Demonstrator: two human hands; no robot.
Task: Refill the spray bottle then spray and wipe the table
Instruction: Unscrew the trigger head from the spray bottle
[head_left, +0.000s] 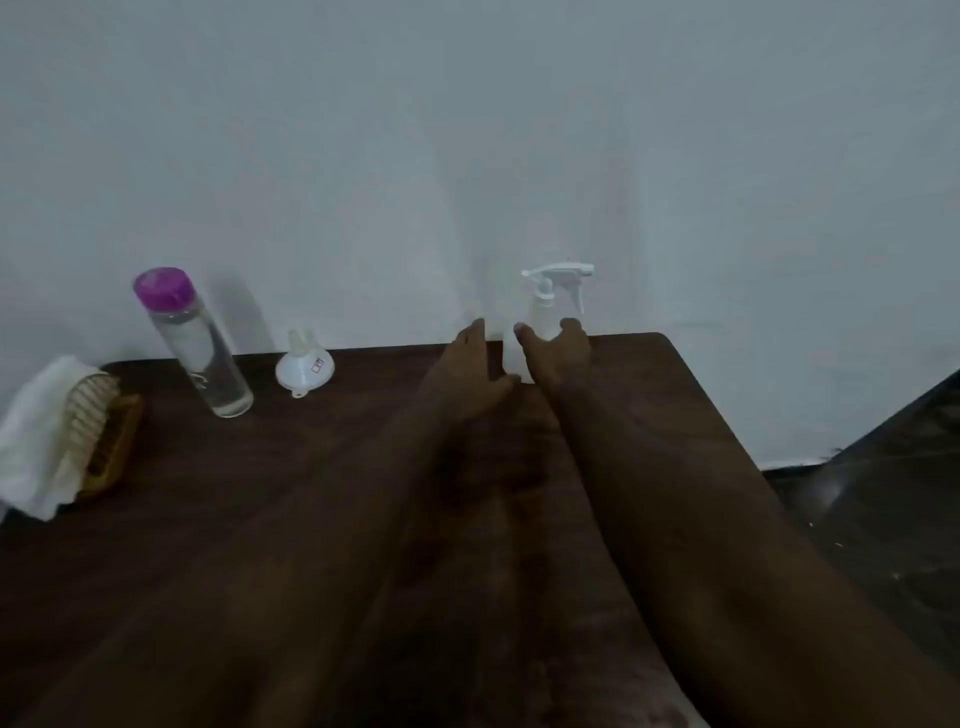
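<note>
Right hand (556, 356) grips spray bottle (551, 299) at 1 o'clock, left hand (467, 366) flat beside it. It's light and near the worktop (291, 519) edge, so it could topple.

My view is dim, bluish and soft. The bottle (192, 343) throws a faint shadow toward two o'clock on the wall (467, 130); the dark surface (260, 519) swallows detail.

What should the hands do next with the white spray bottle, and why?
Probably twist off the spray head. It is on the spray bottle, so nothing can go in yet. The right hand seems to wrap the bottle, and the open left hand sits beside it, ready to steady it. The funnel and purple-capped bottle wait further left.
</note>
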